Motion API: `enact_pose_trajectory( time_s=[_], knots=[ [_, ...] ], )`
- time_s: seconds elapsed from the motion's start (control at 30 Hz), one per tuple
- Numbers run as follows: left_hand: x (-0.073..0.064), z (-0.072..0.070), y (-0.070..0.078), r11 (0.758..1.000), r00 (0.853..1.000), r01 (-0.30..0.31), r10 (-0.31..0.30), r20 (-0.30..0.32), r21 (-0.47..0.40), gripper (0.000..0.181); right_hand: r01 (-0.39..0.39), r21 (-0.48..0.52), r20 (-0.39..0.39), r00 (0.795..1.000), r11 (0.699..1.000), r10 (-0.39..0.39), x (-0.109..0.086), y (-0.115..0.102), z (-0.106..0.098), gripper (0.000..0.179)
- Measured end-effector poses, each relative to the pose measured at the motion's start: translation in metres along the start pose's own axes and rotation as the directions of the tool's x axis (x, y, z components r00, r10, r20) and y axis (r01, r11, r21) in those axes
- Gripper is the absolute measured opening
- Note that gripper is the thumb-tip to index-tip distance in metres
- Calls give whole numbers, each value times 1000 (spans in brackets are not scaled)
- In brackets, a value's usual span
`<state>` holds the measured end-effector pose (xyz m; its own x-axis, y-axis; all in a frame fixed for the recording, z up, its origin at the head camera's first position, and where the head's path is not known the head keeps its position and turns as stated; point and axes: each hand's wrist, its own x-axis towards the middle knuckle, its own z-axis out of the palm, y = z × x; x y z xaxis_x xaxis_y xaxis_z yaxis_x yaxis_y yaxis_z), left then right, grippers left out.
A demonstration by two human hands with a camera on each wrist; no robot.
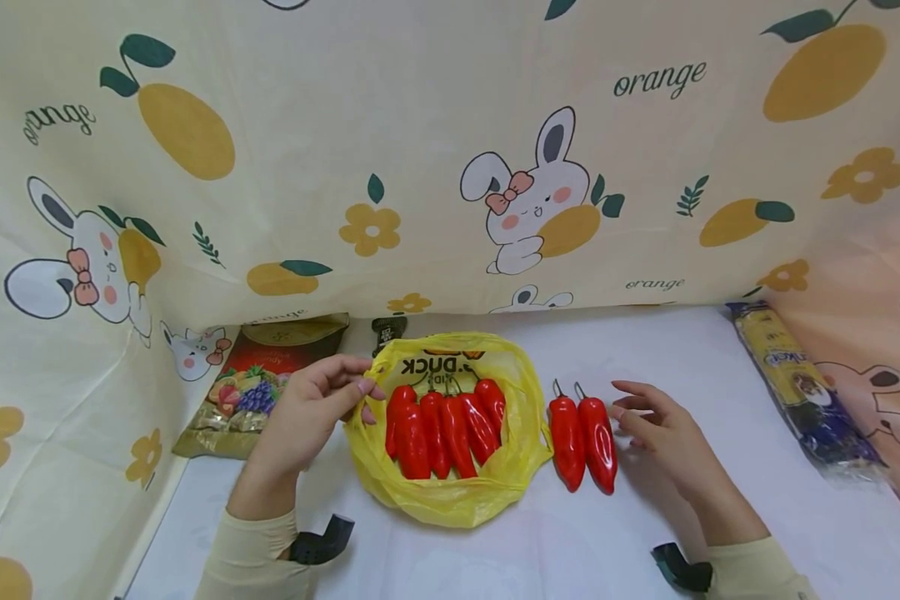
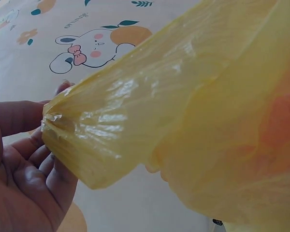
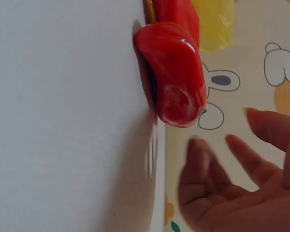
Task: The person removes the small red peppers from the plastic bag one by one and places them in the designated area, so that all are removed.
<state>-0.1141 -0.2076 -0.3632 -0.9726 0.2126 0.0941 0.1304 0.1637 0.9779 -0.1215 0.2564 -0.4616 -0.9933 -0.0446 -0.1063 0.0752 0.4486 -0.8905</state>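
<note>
A yellow plastic bag (image 1: pixel 450 508) stands with its mouth spread wide, several glossy red chili peppers (image 1: pixel 414 437) lying inside it. My left hand (image 1: pixel 311 408) pinches the bag's left rim between thumb and fingers; the left wrist view shows the gathered plastic (image 2: pixel 94 130) at the fingertips. Two more red peppers (image 1: pixel 567 442) lie side by side on the white table, right of the bag. Just right of them is my right hand (image 1: pixel 663 433), fingers spread loosely and holding nothing. In the right wrist view, its fingertips are a short way from the near pepper (image 3: pixel 176 77).
A red and gold fruit candy bag (image 1: pixel 251 392) lies at the back left. Behind the yellow bag is a small black packet (image 1: pixel 387 332). A long blue and yellow packet (image 1: pixel 802 379) lies at the right. Printed cloth (image 1: pixel 420 125) encloses the white table (image 1: pixel 615 550).
</note>
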Motion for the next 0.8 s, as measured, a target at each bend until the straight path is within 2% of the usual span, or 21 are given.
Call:
enact_pose_trajectory(
  time_s=[0.17, 0.37, 0.57, 0.8],
  knots=[
    [0, 1, 0, 1000, 1000, 2, -2, 3, -4, 22, 58, 14, -46, 997, 998, -57, -4, -9, 1, 53],
    [0, 2, -1, 1000, 1000, 6, -6, 11, -12, 22, 136, 61, -41, 990, 989, -133, -11, -25, 11, 52],
    [0, 2, -1, 1000, 1000, -4, 4, 14, -12, 22, 226, 159, 3, 973, 961, -230, -15, -39, 22, 46],
    [0, 2, -2, 1000, 1000, -7, 7, 18, -18, 22, 271, 270, 85, 949, 924, -303, -15, -52, 37, 43]
  ],
)
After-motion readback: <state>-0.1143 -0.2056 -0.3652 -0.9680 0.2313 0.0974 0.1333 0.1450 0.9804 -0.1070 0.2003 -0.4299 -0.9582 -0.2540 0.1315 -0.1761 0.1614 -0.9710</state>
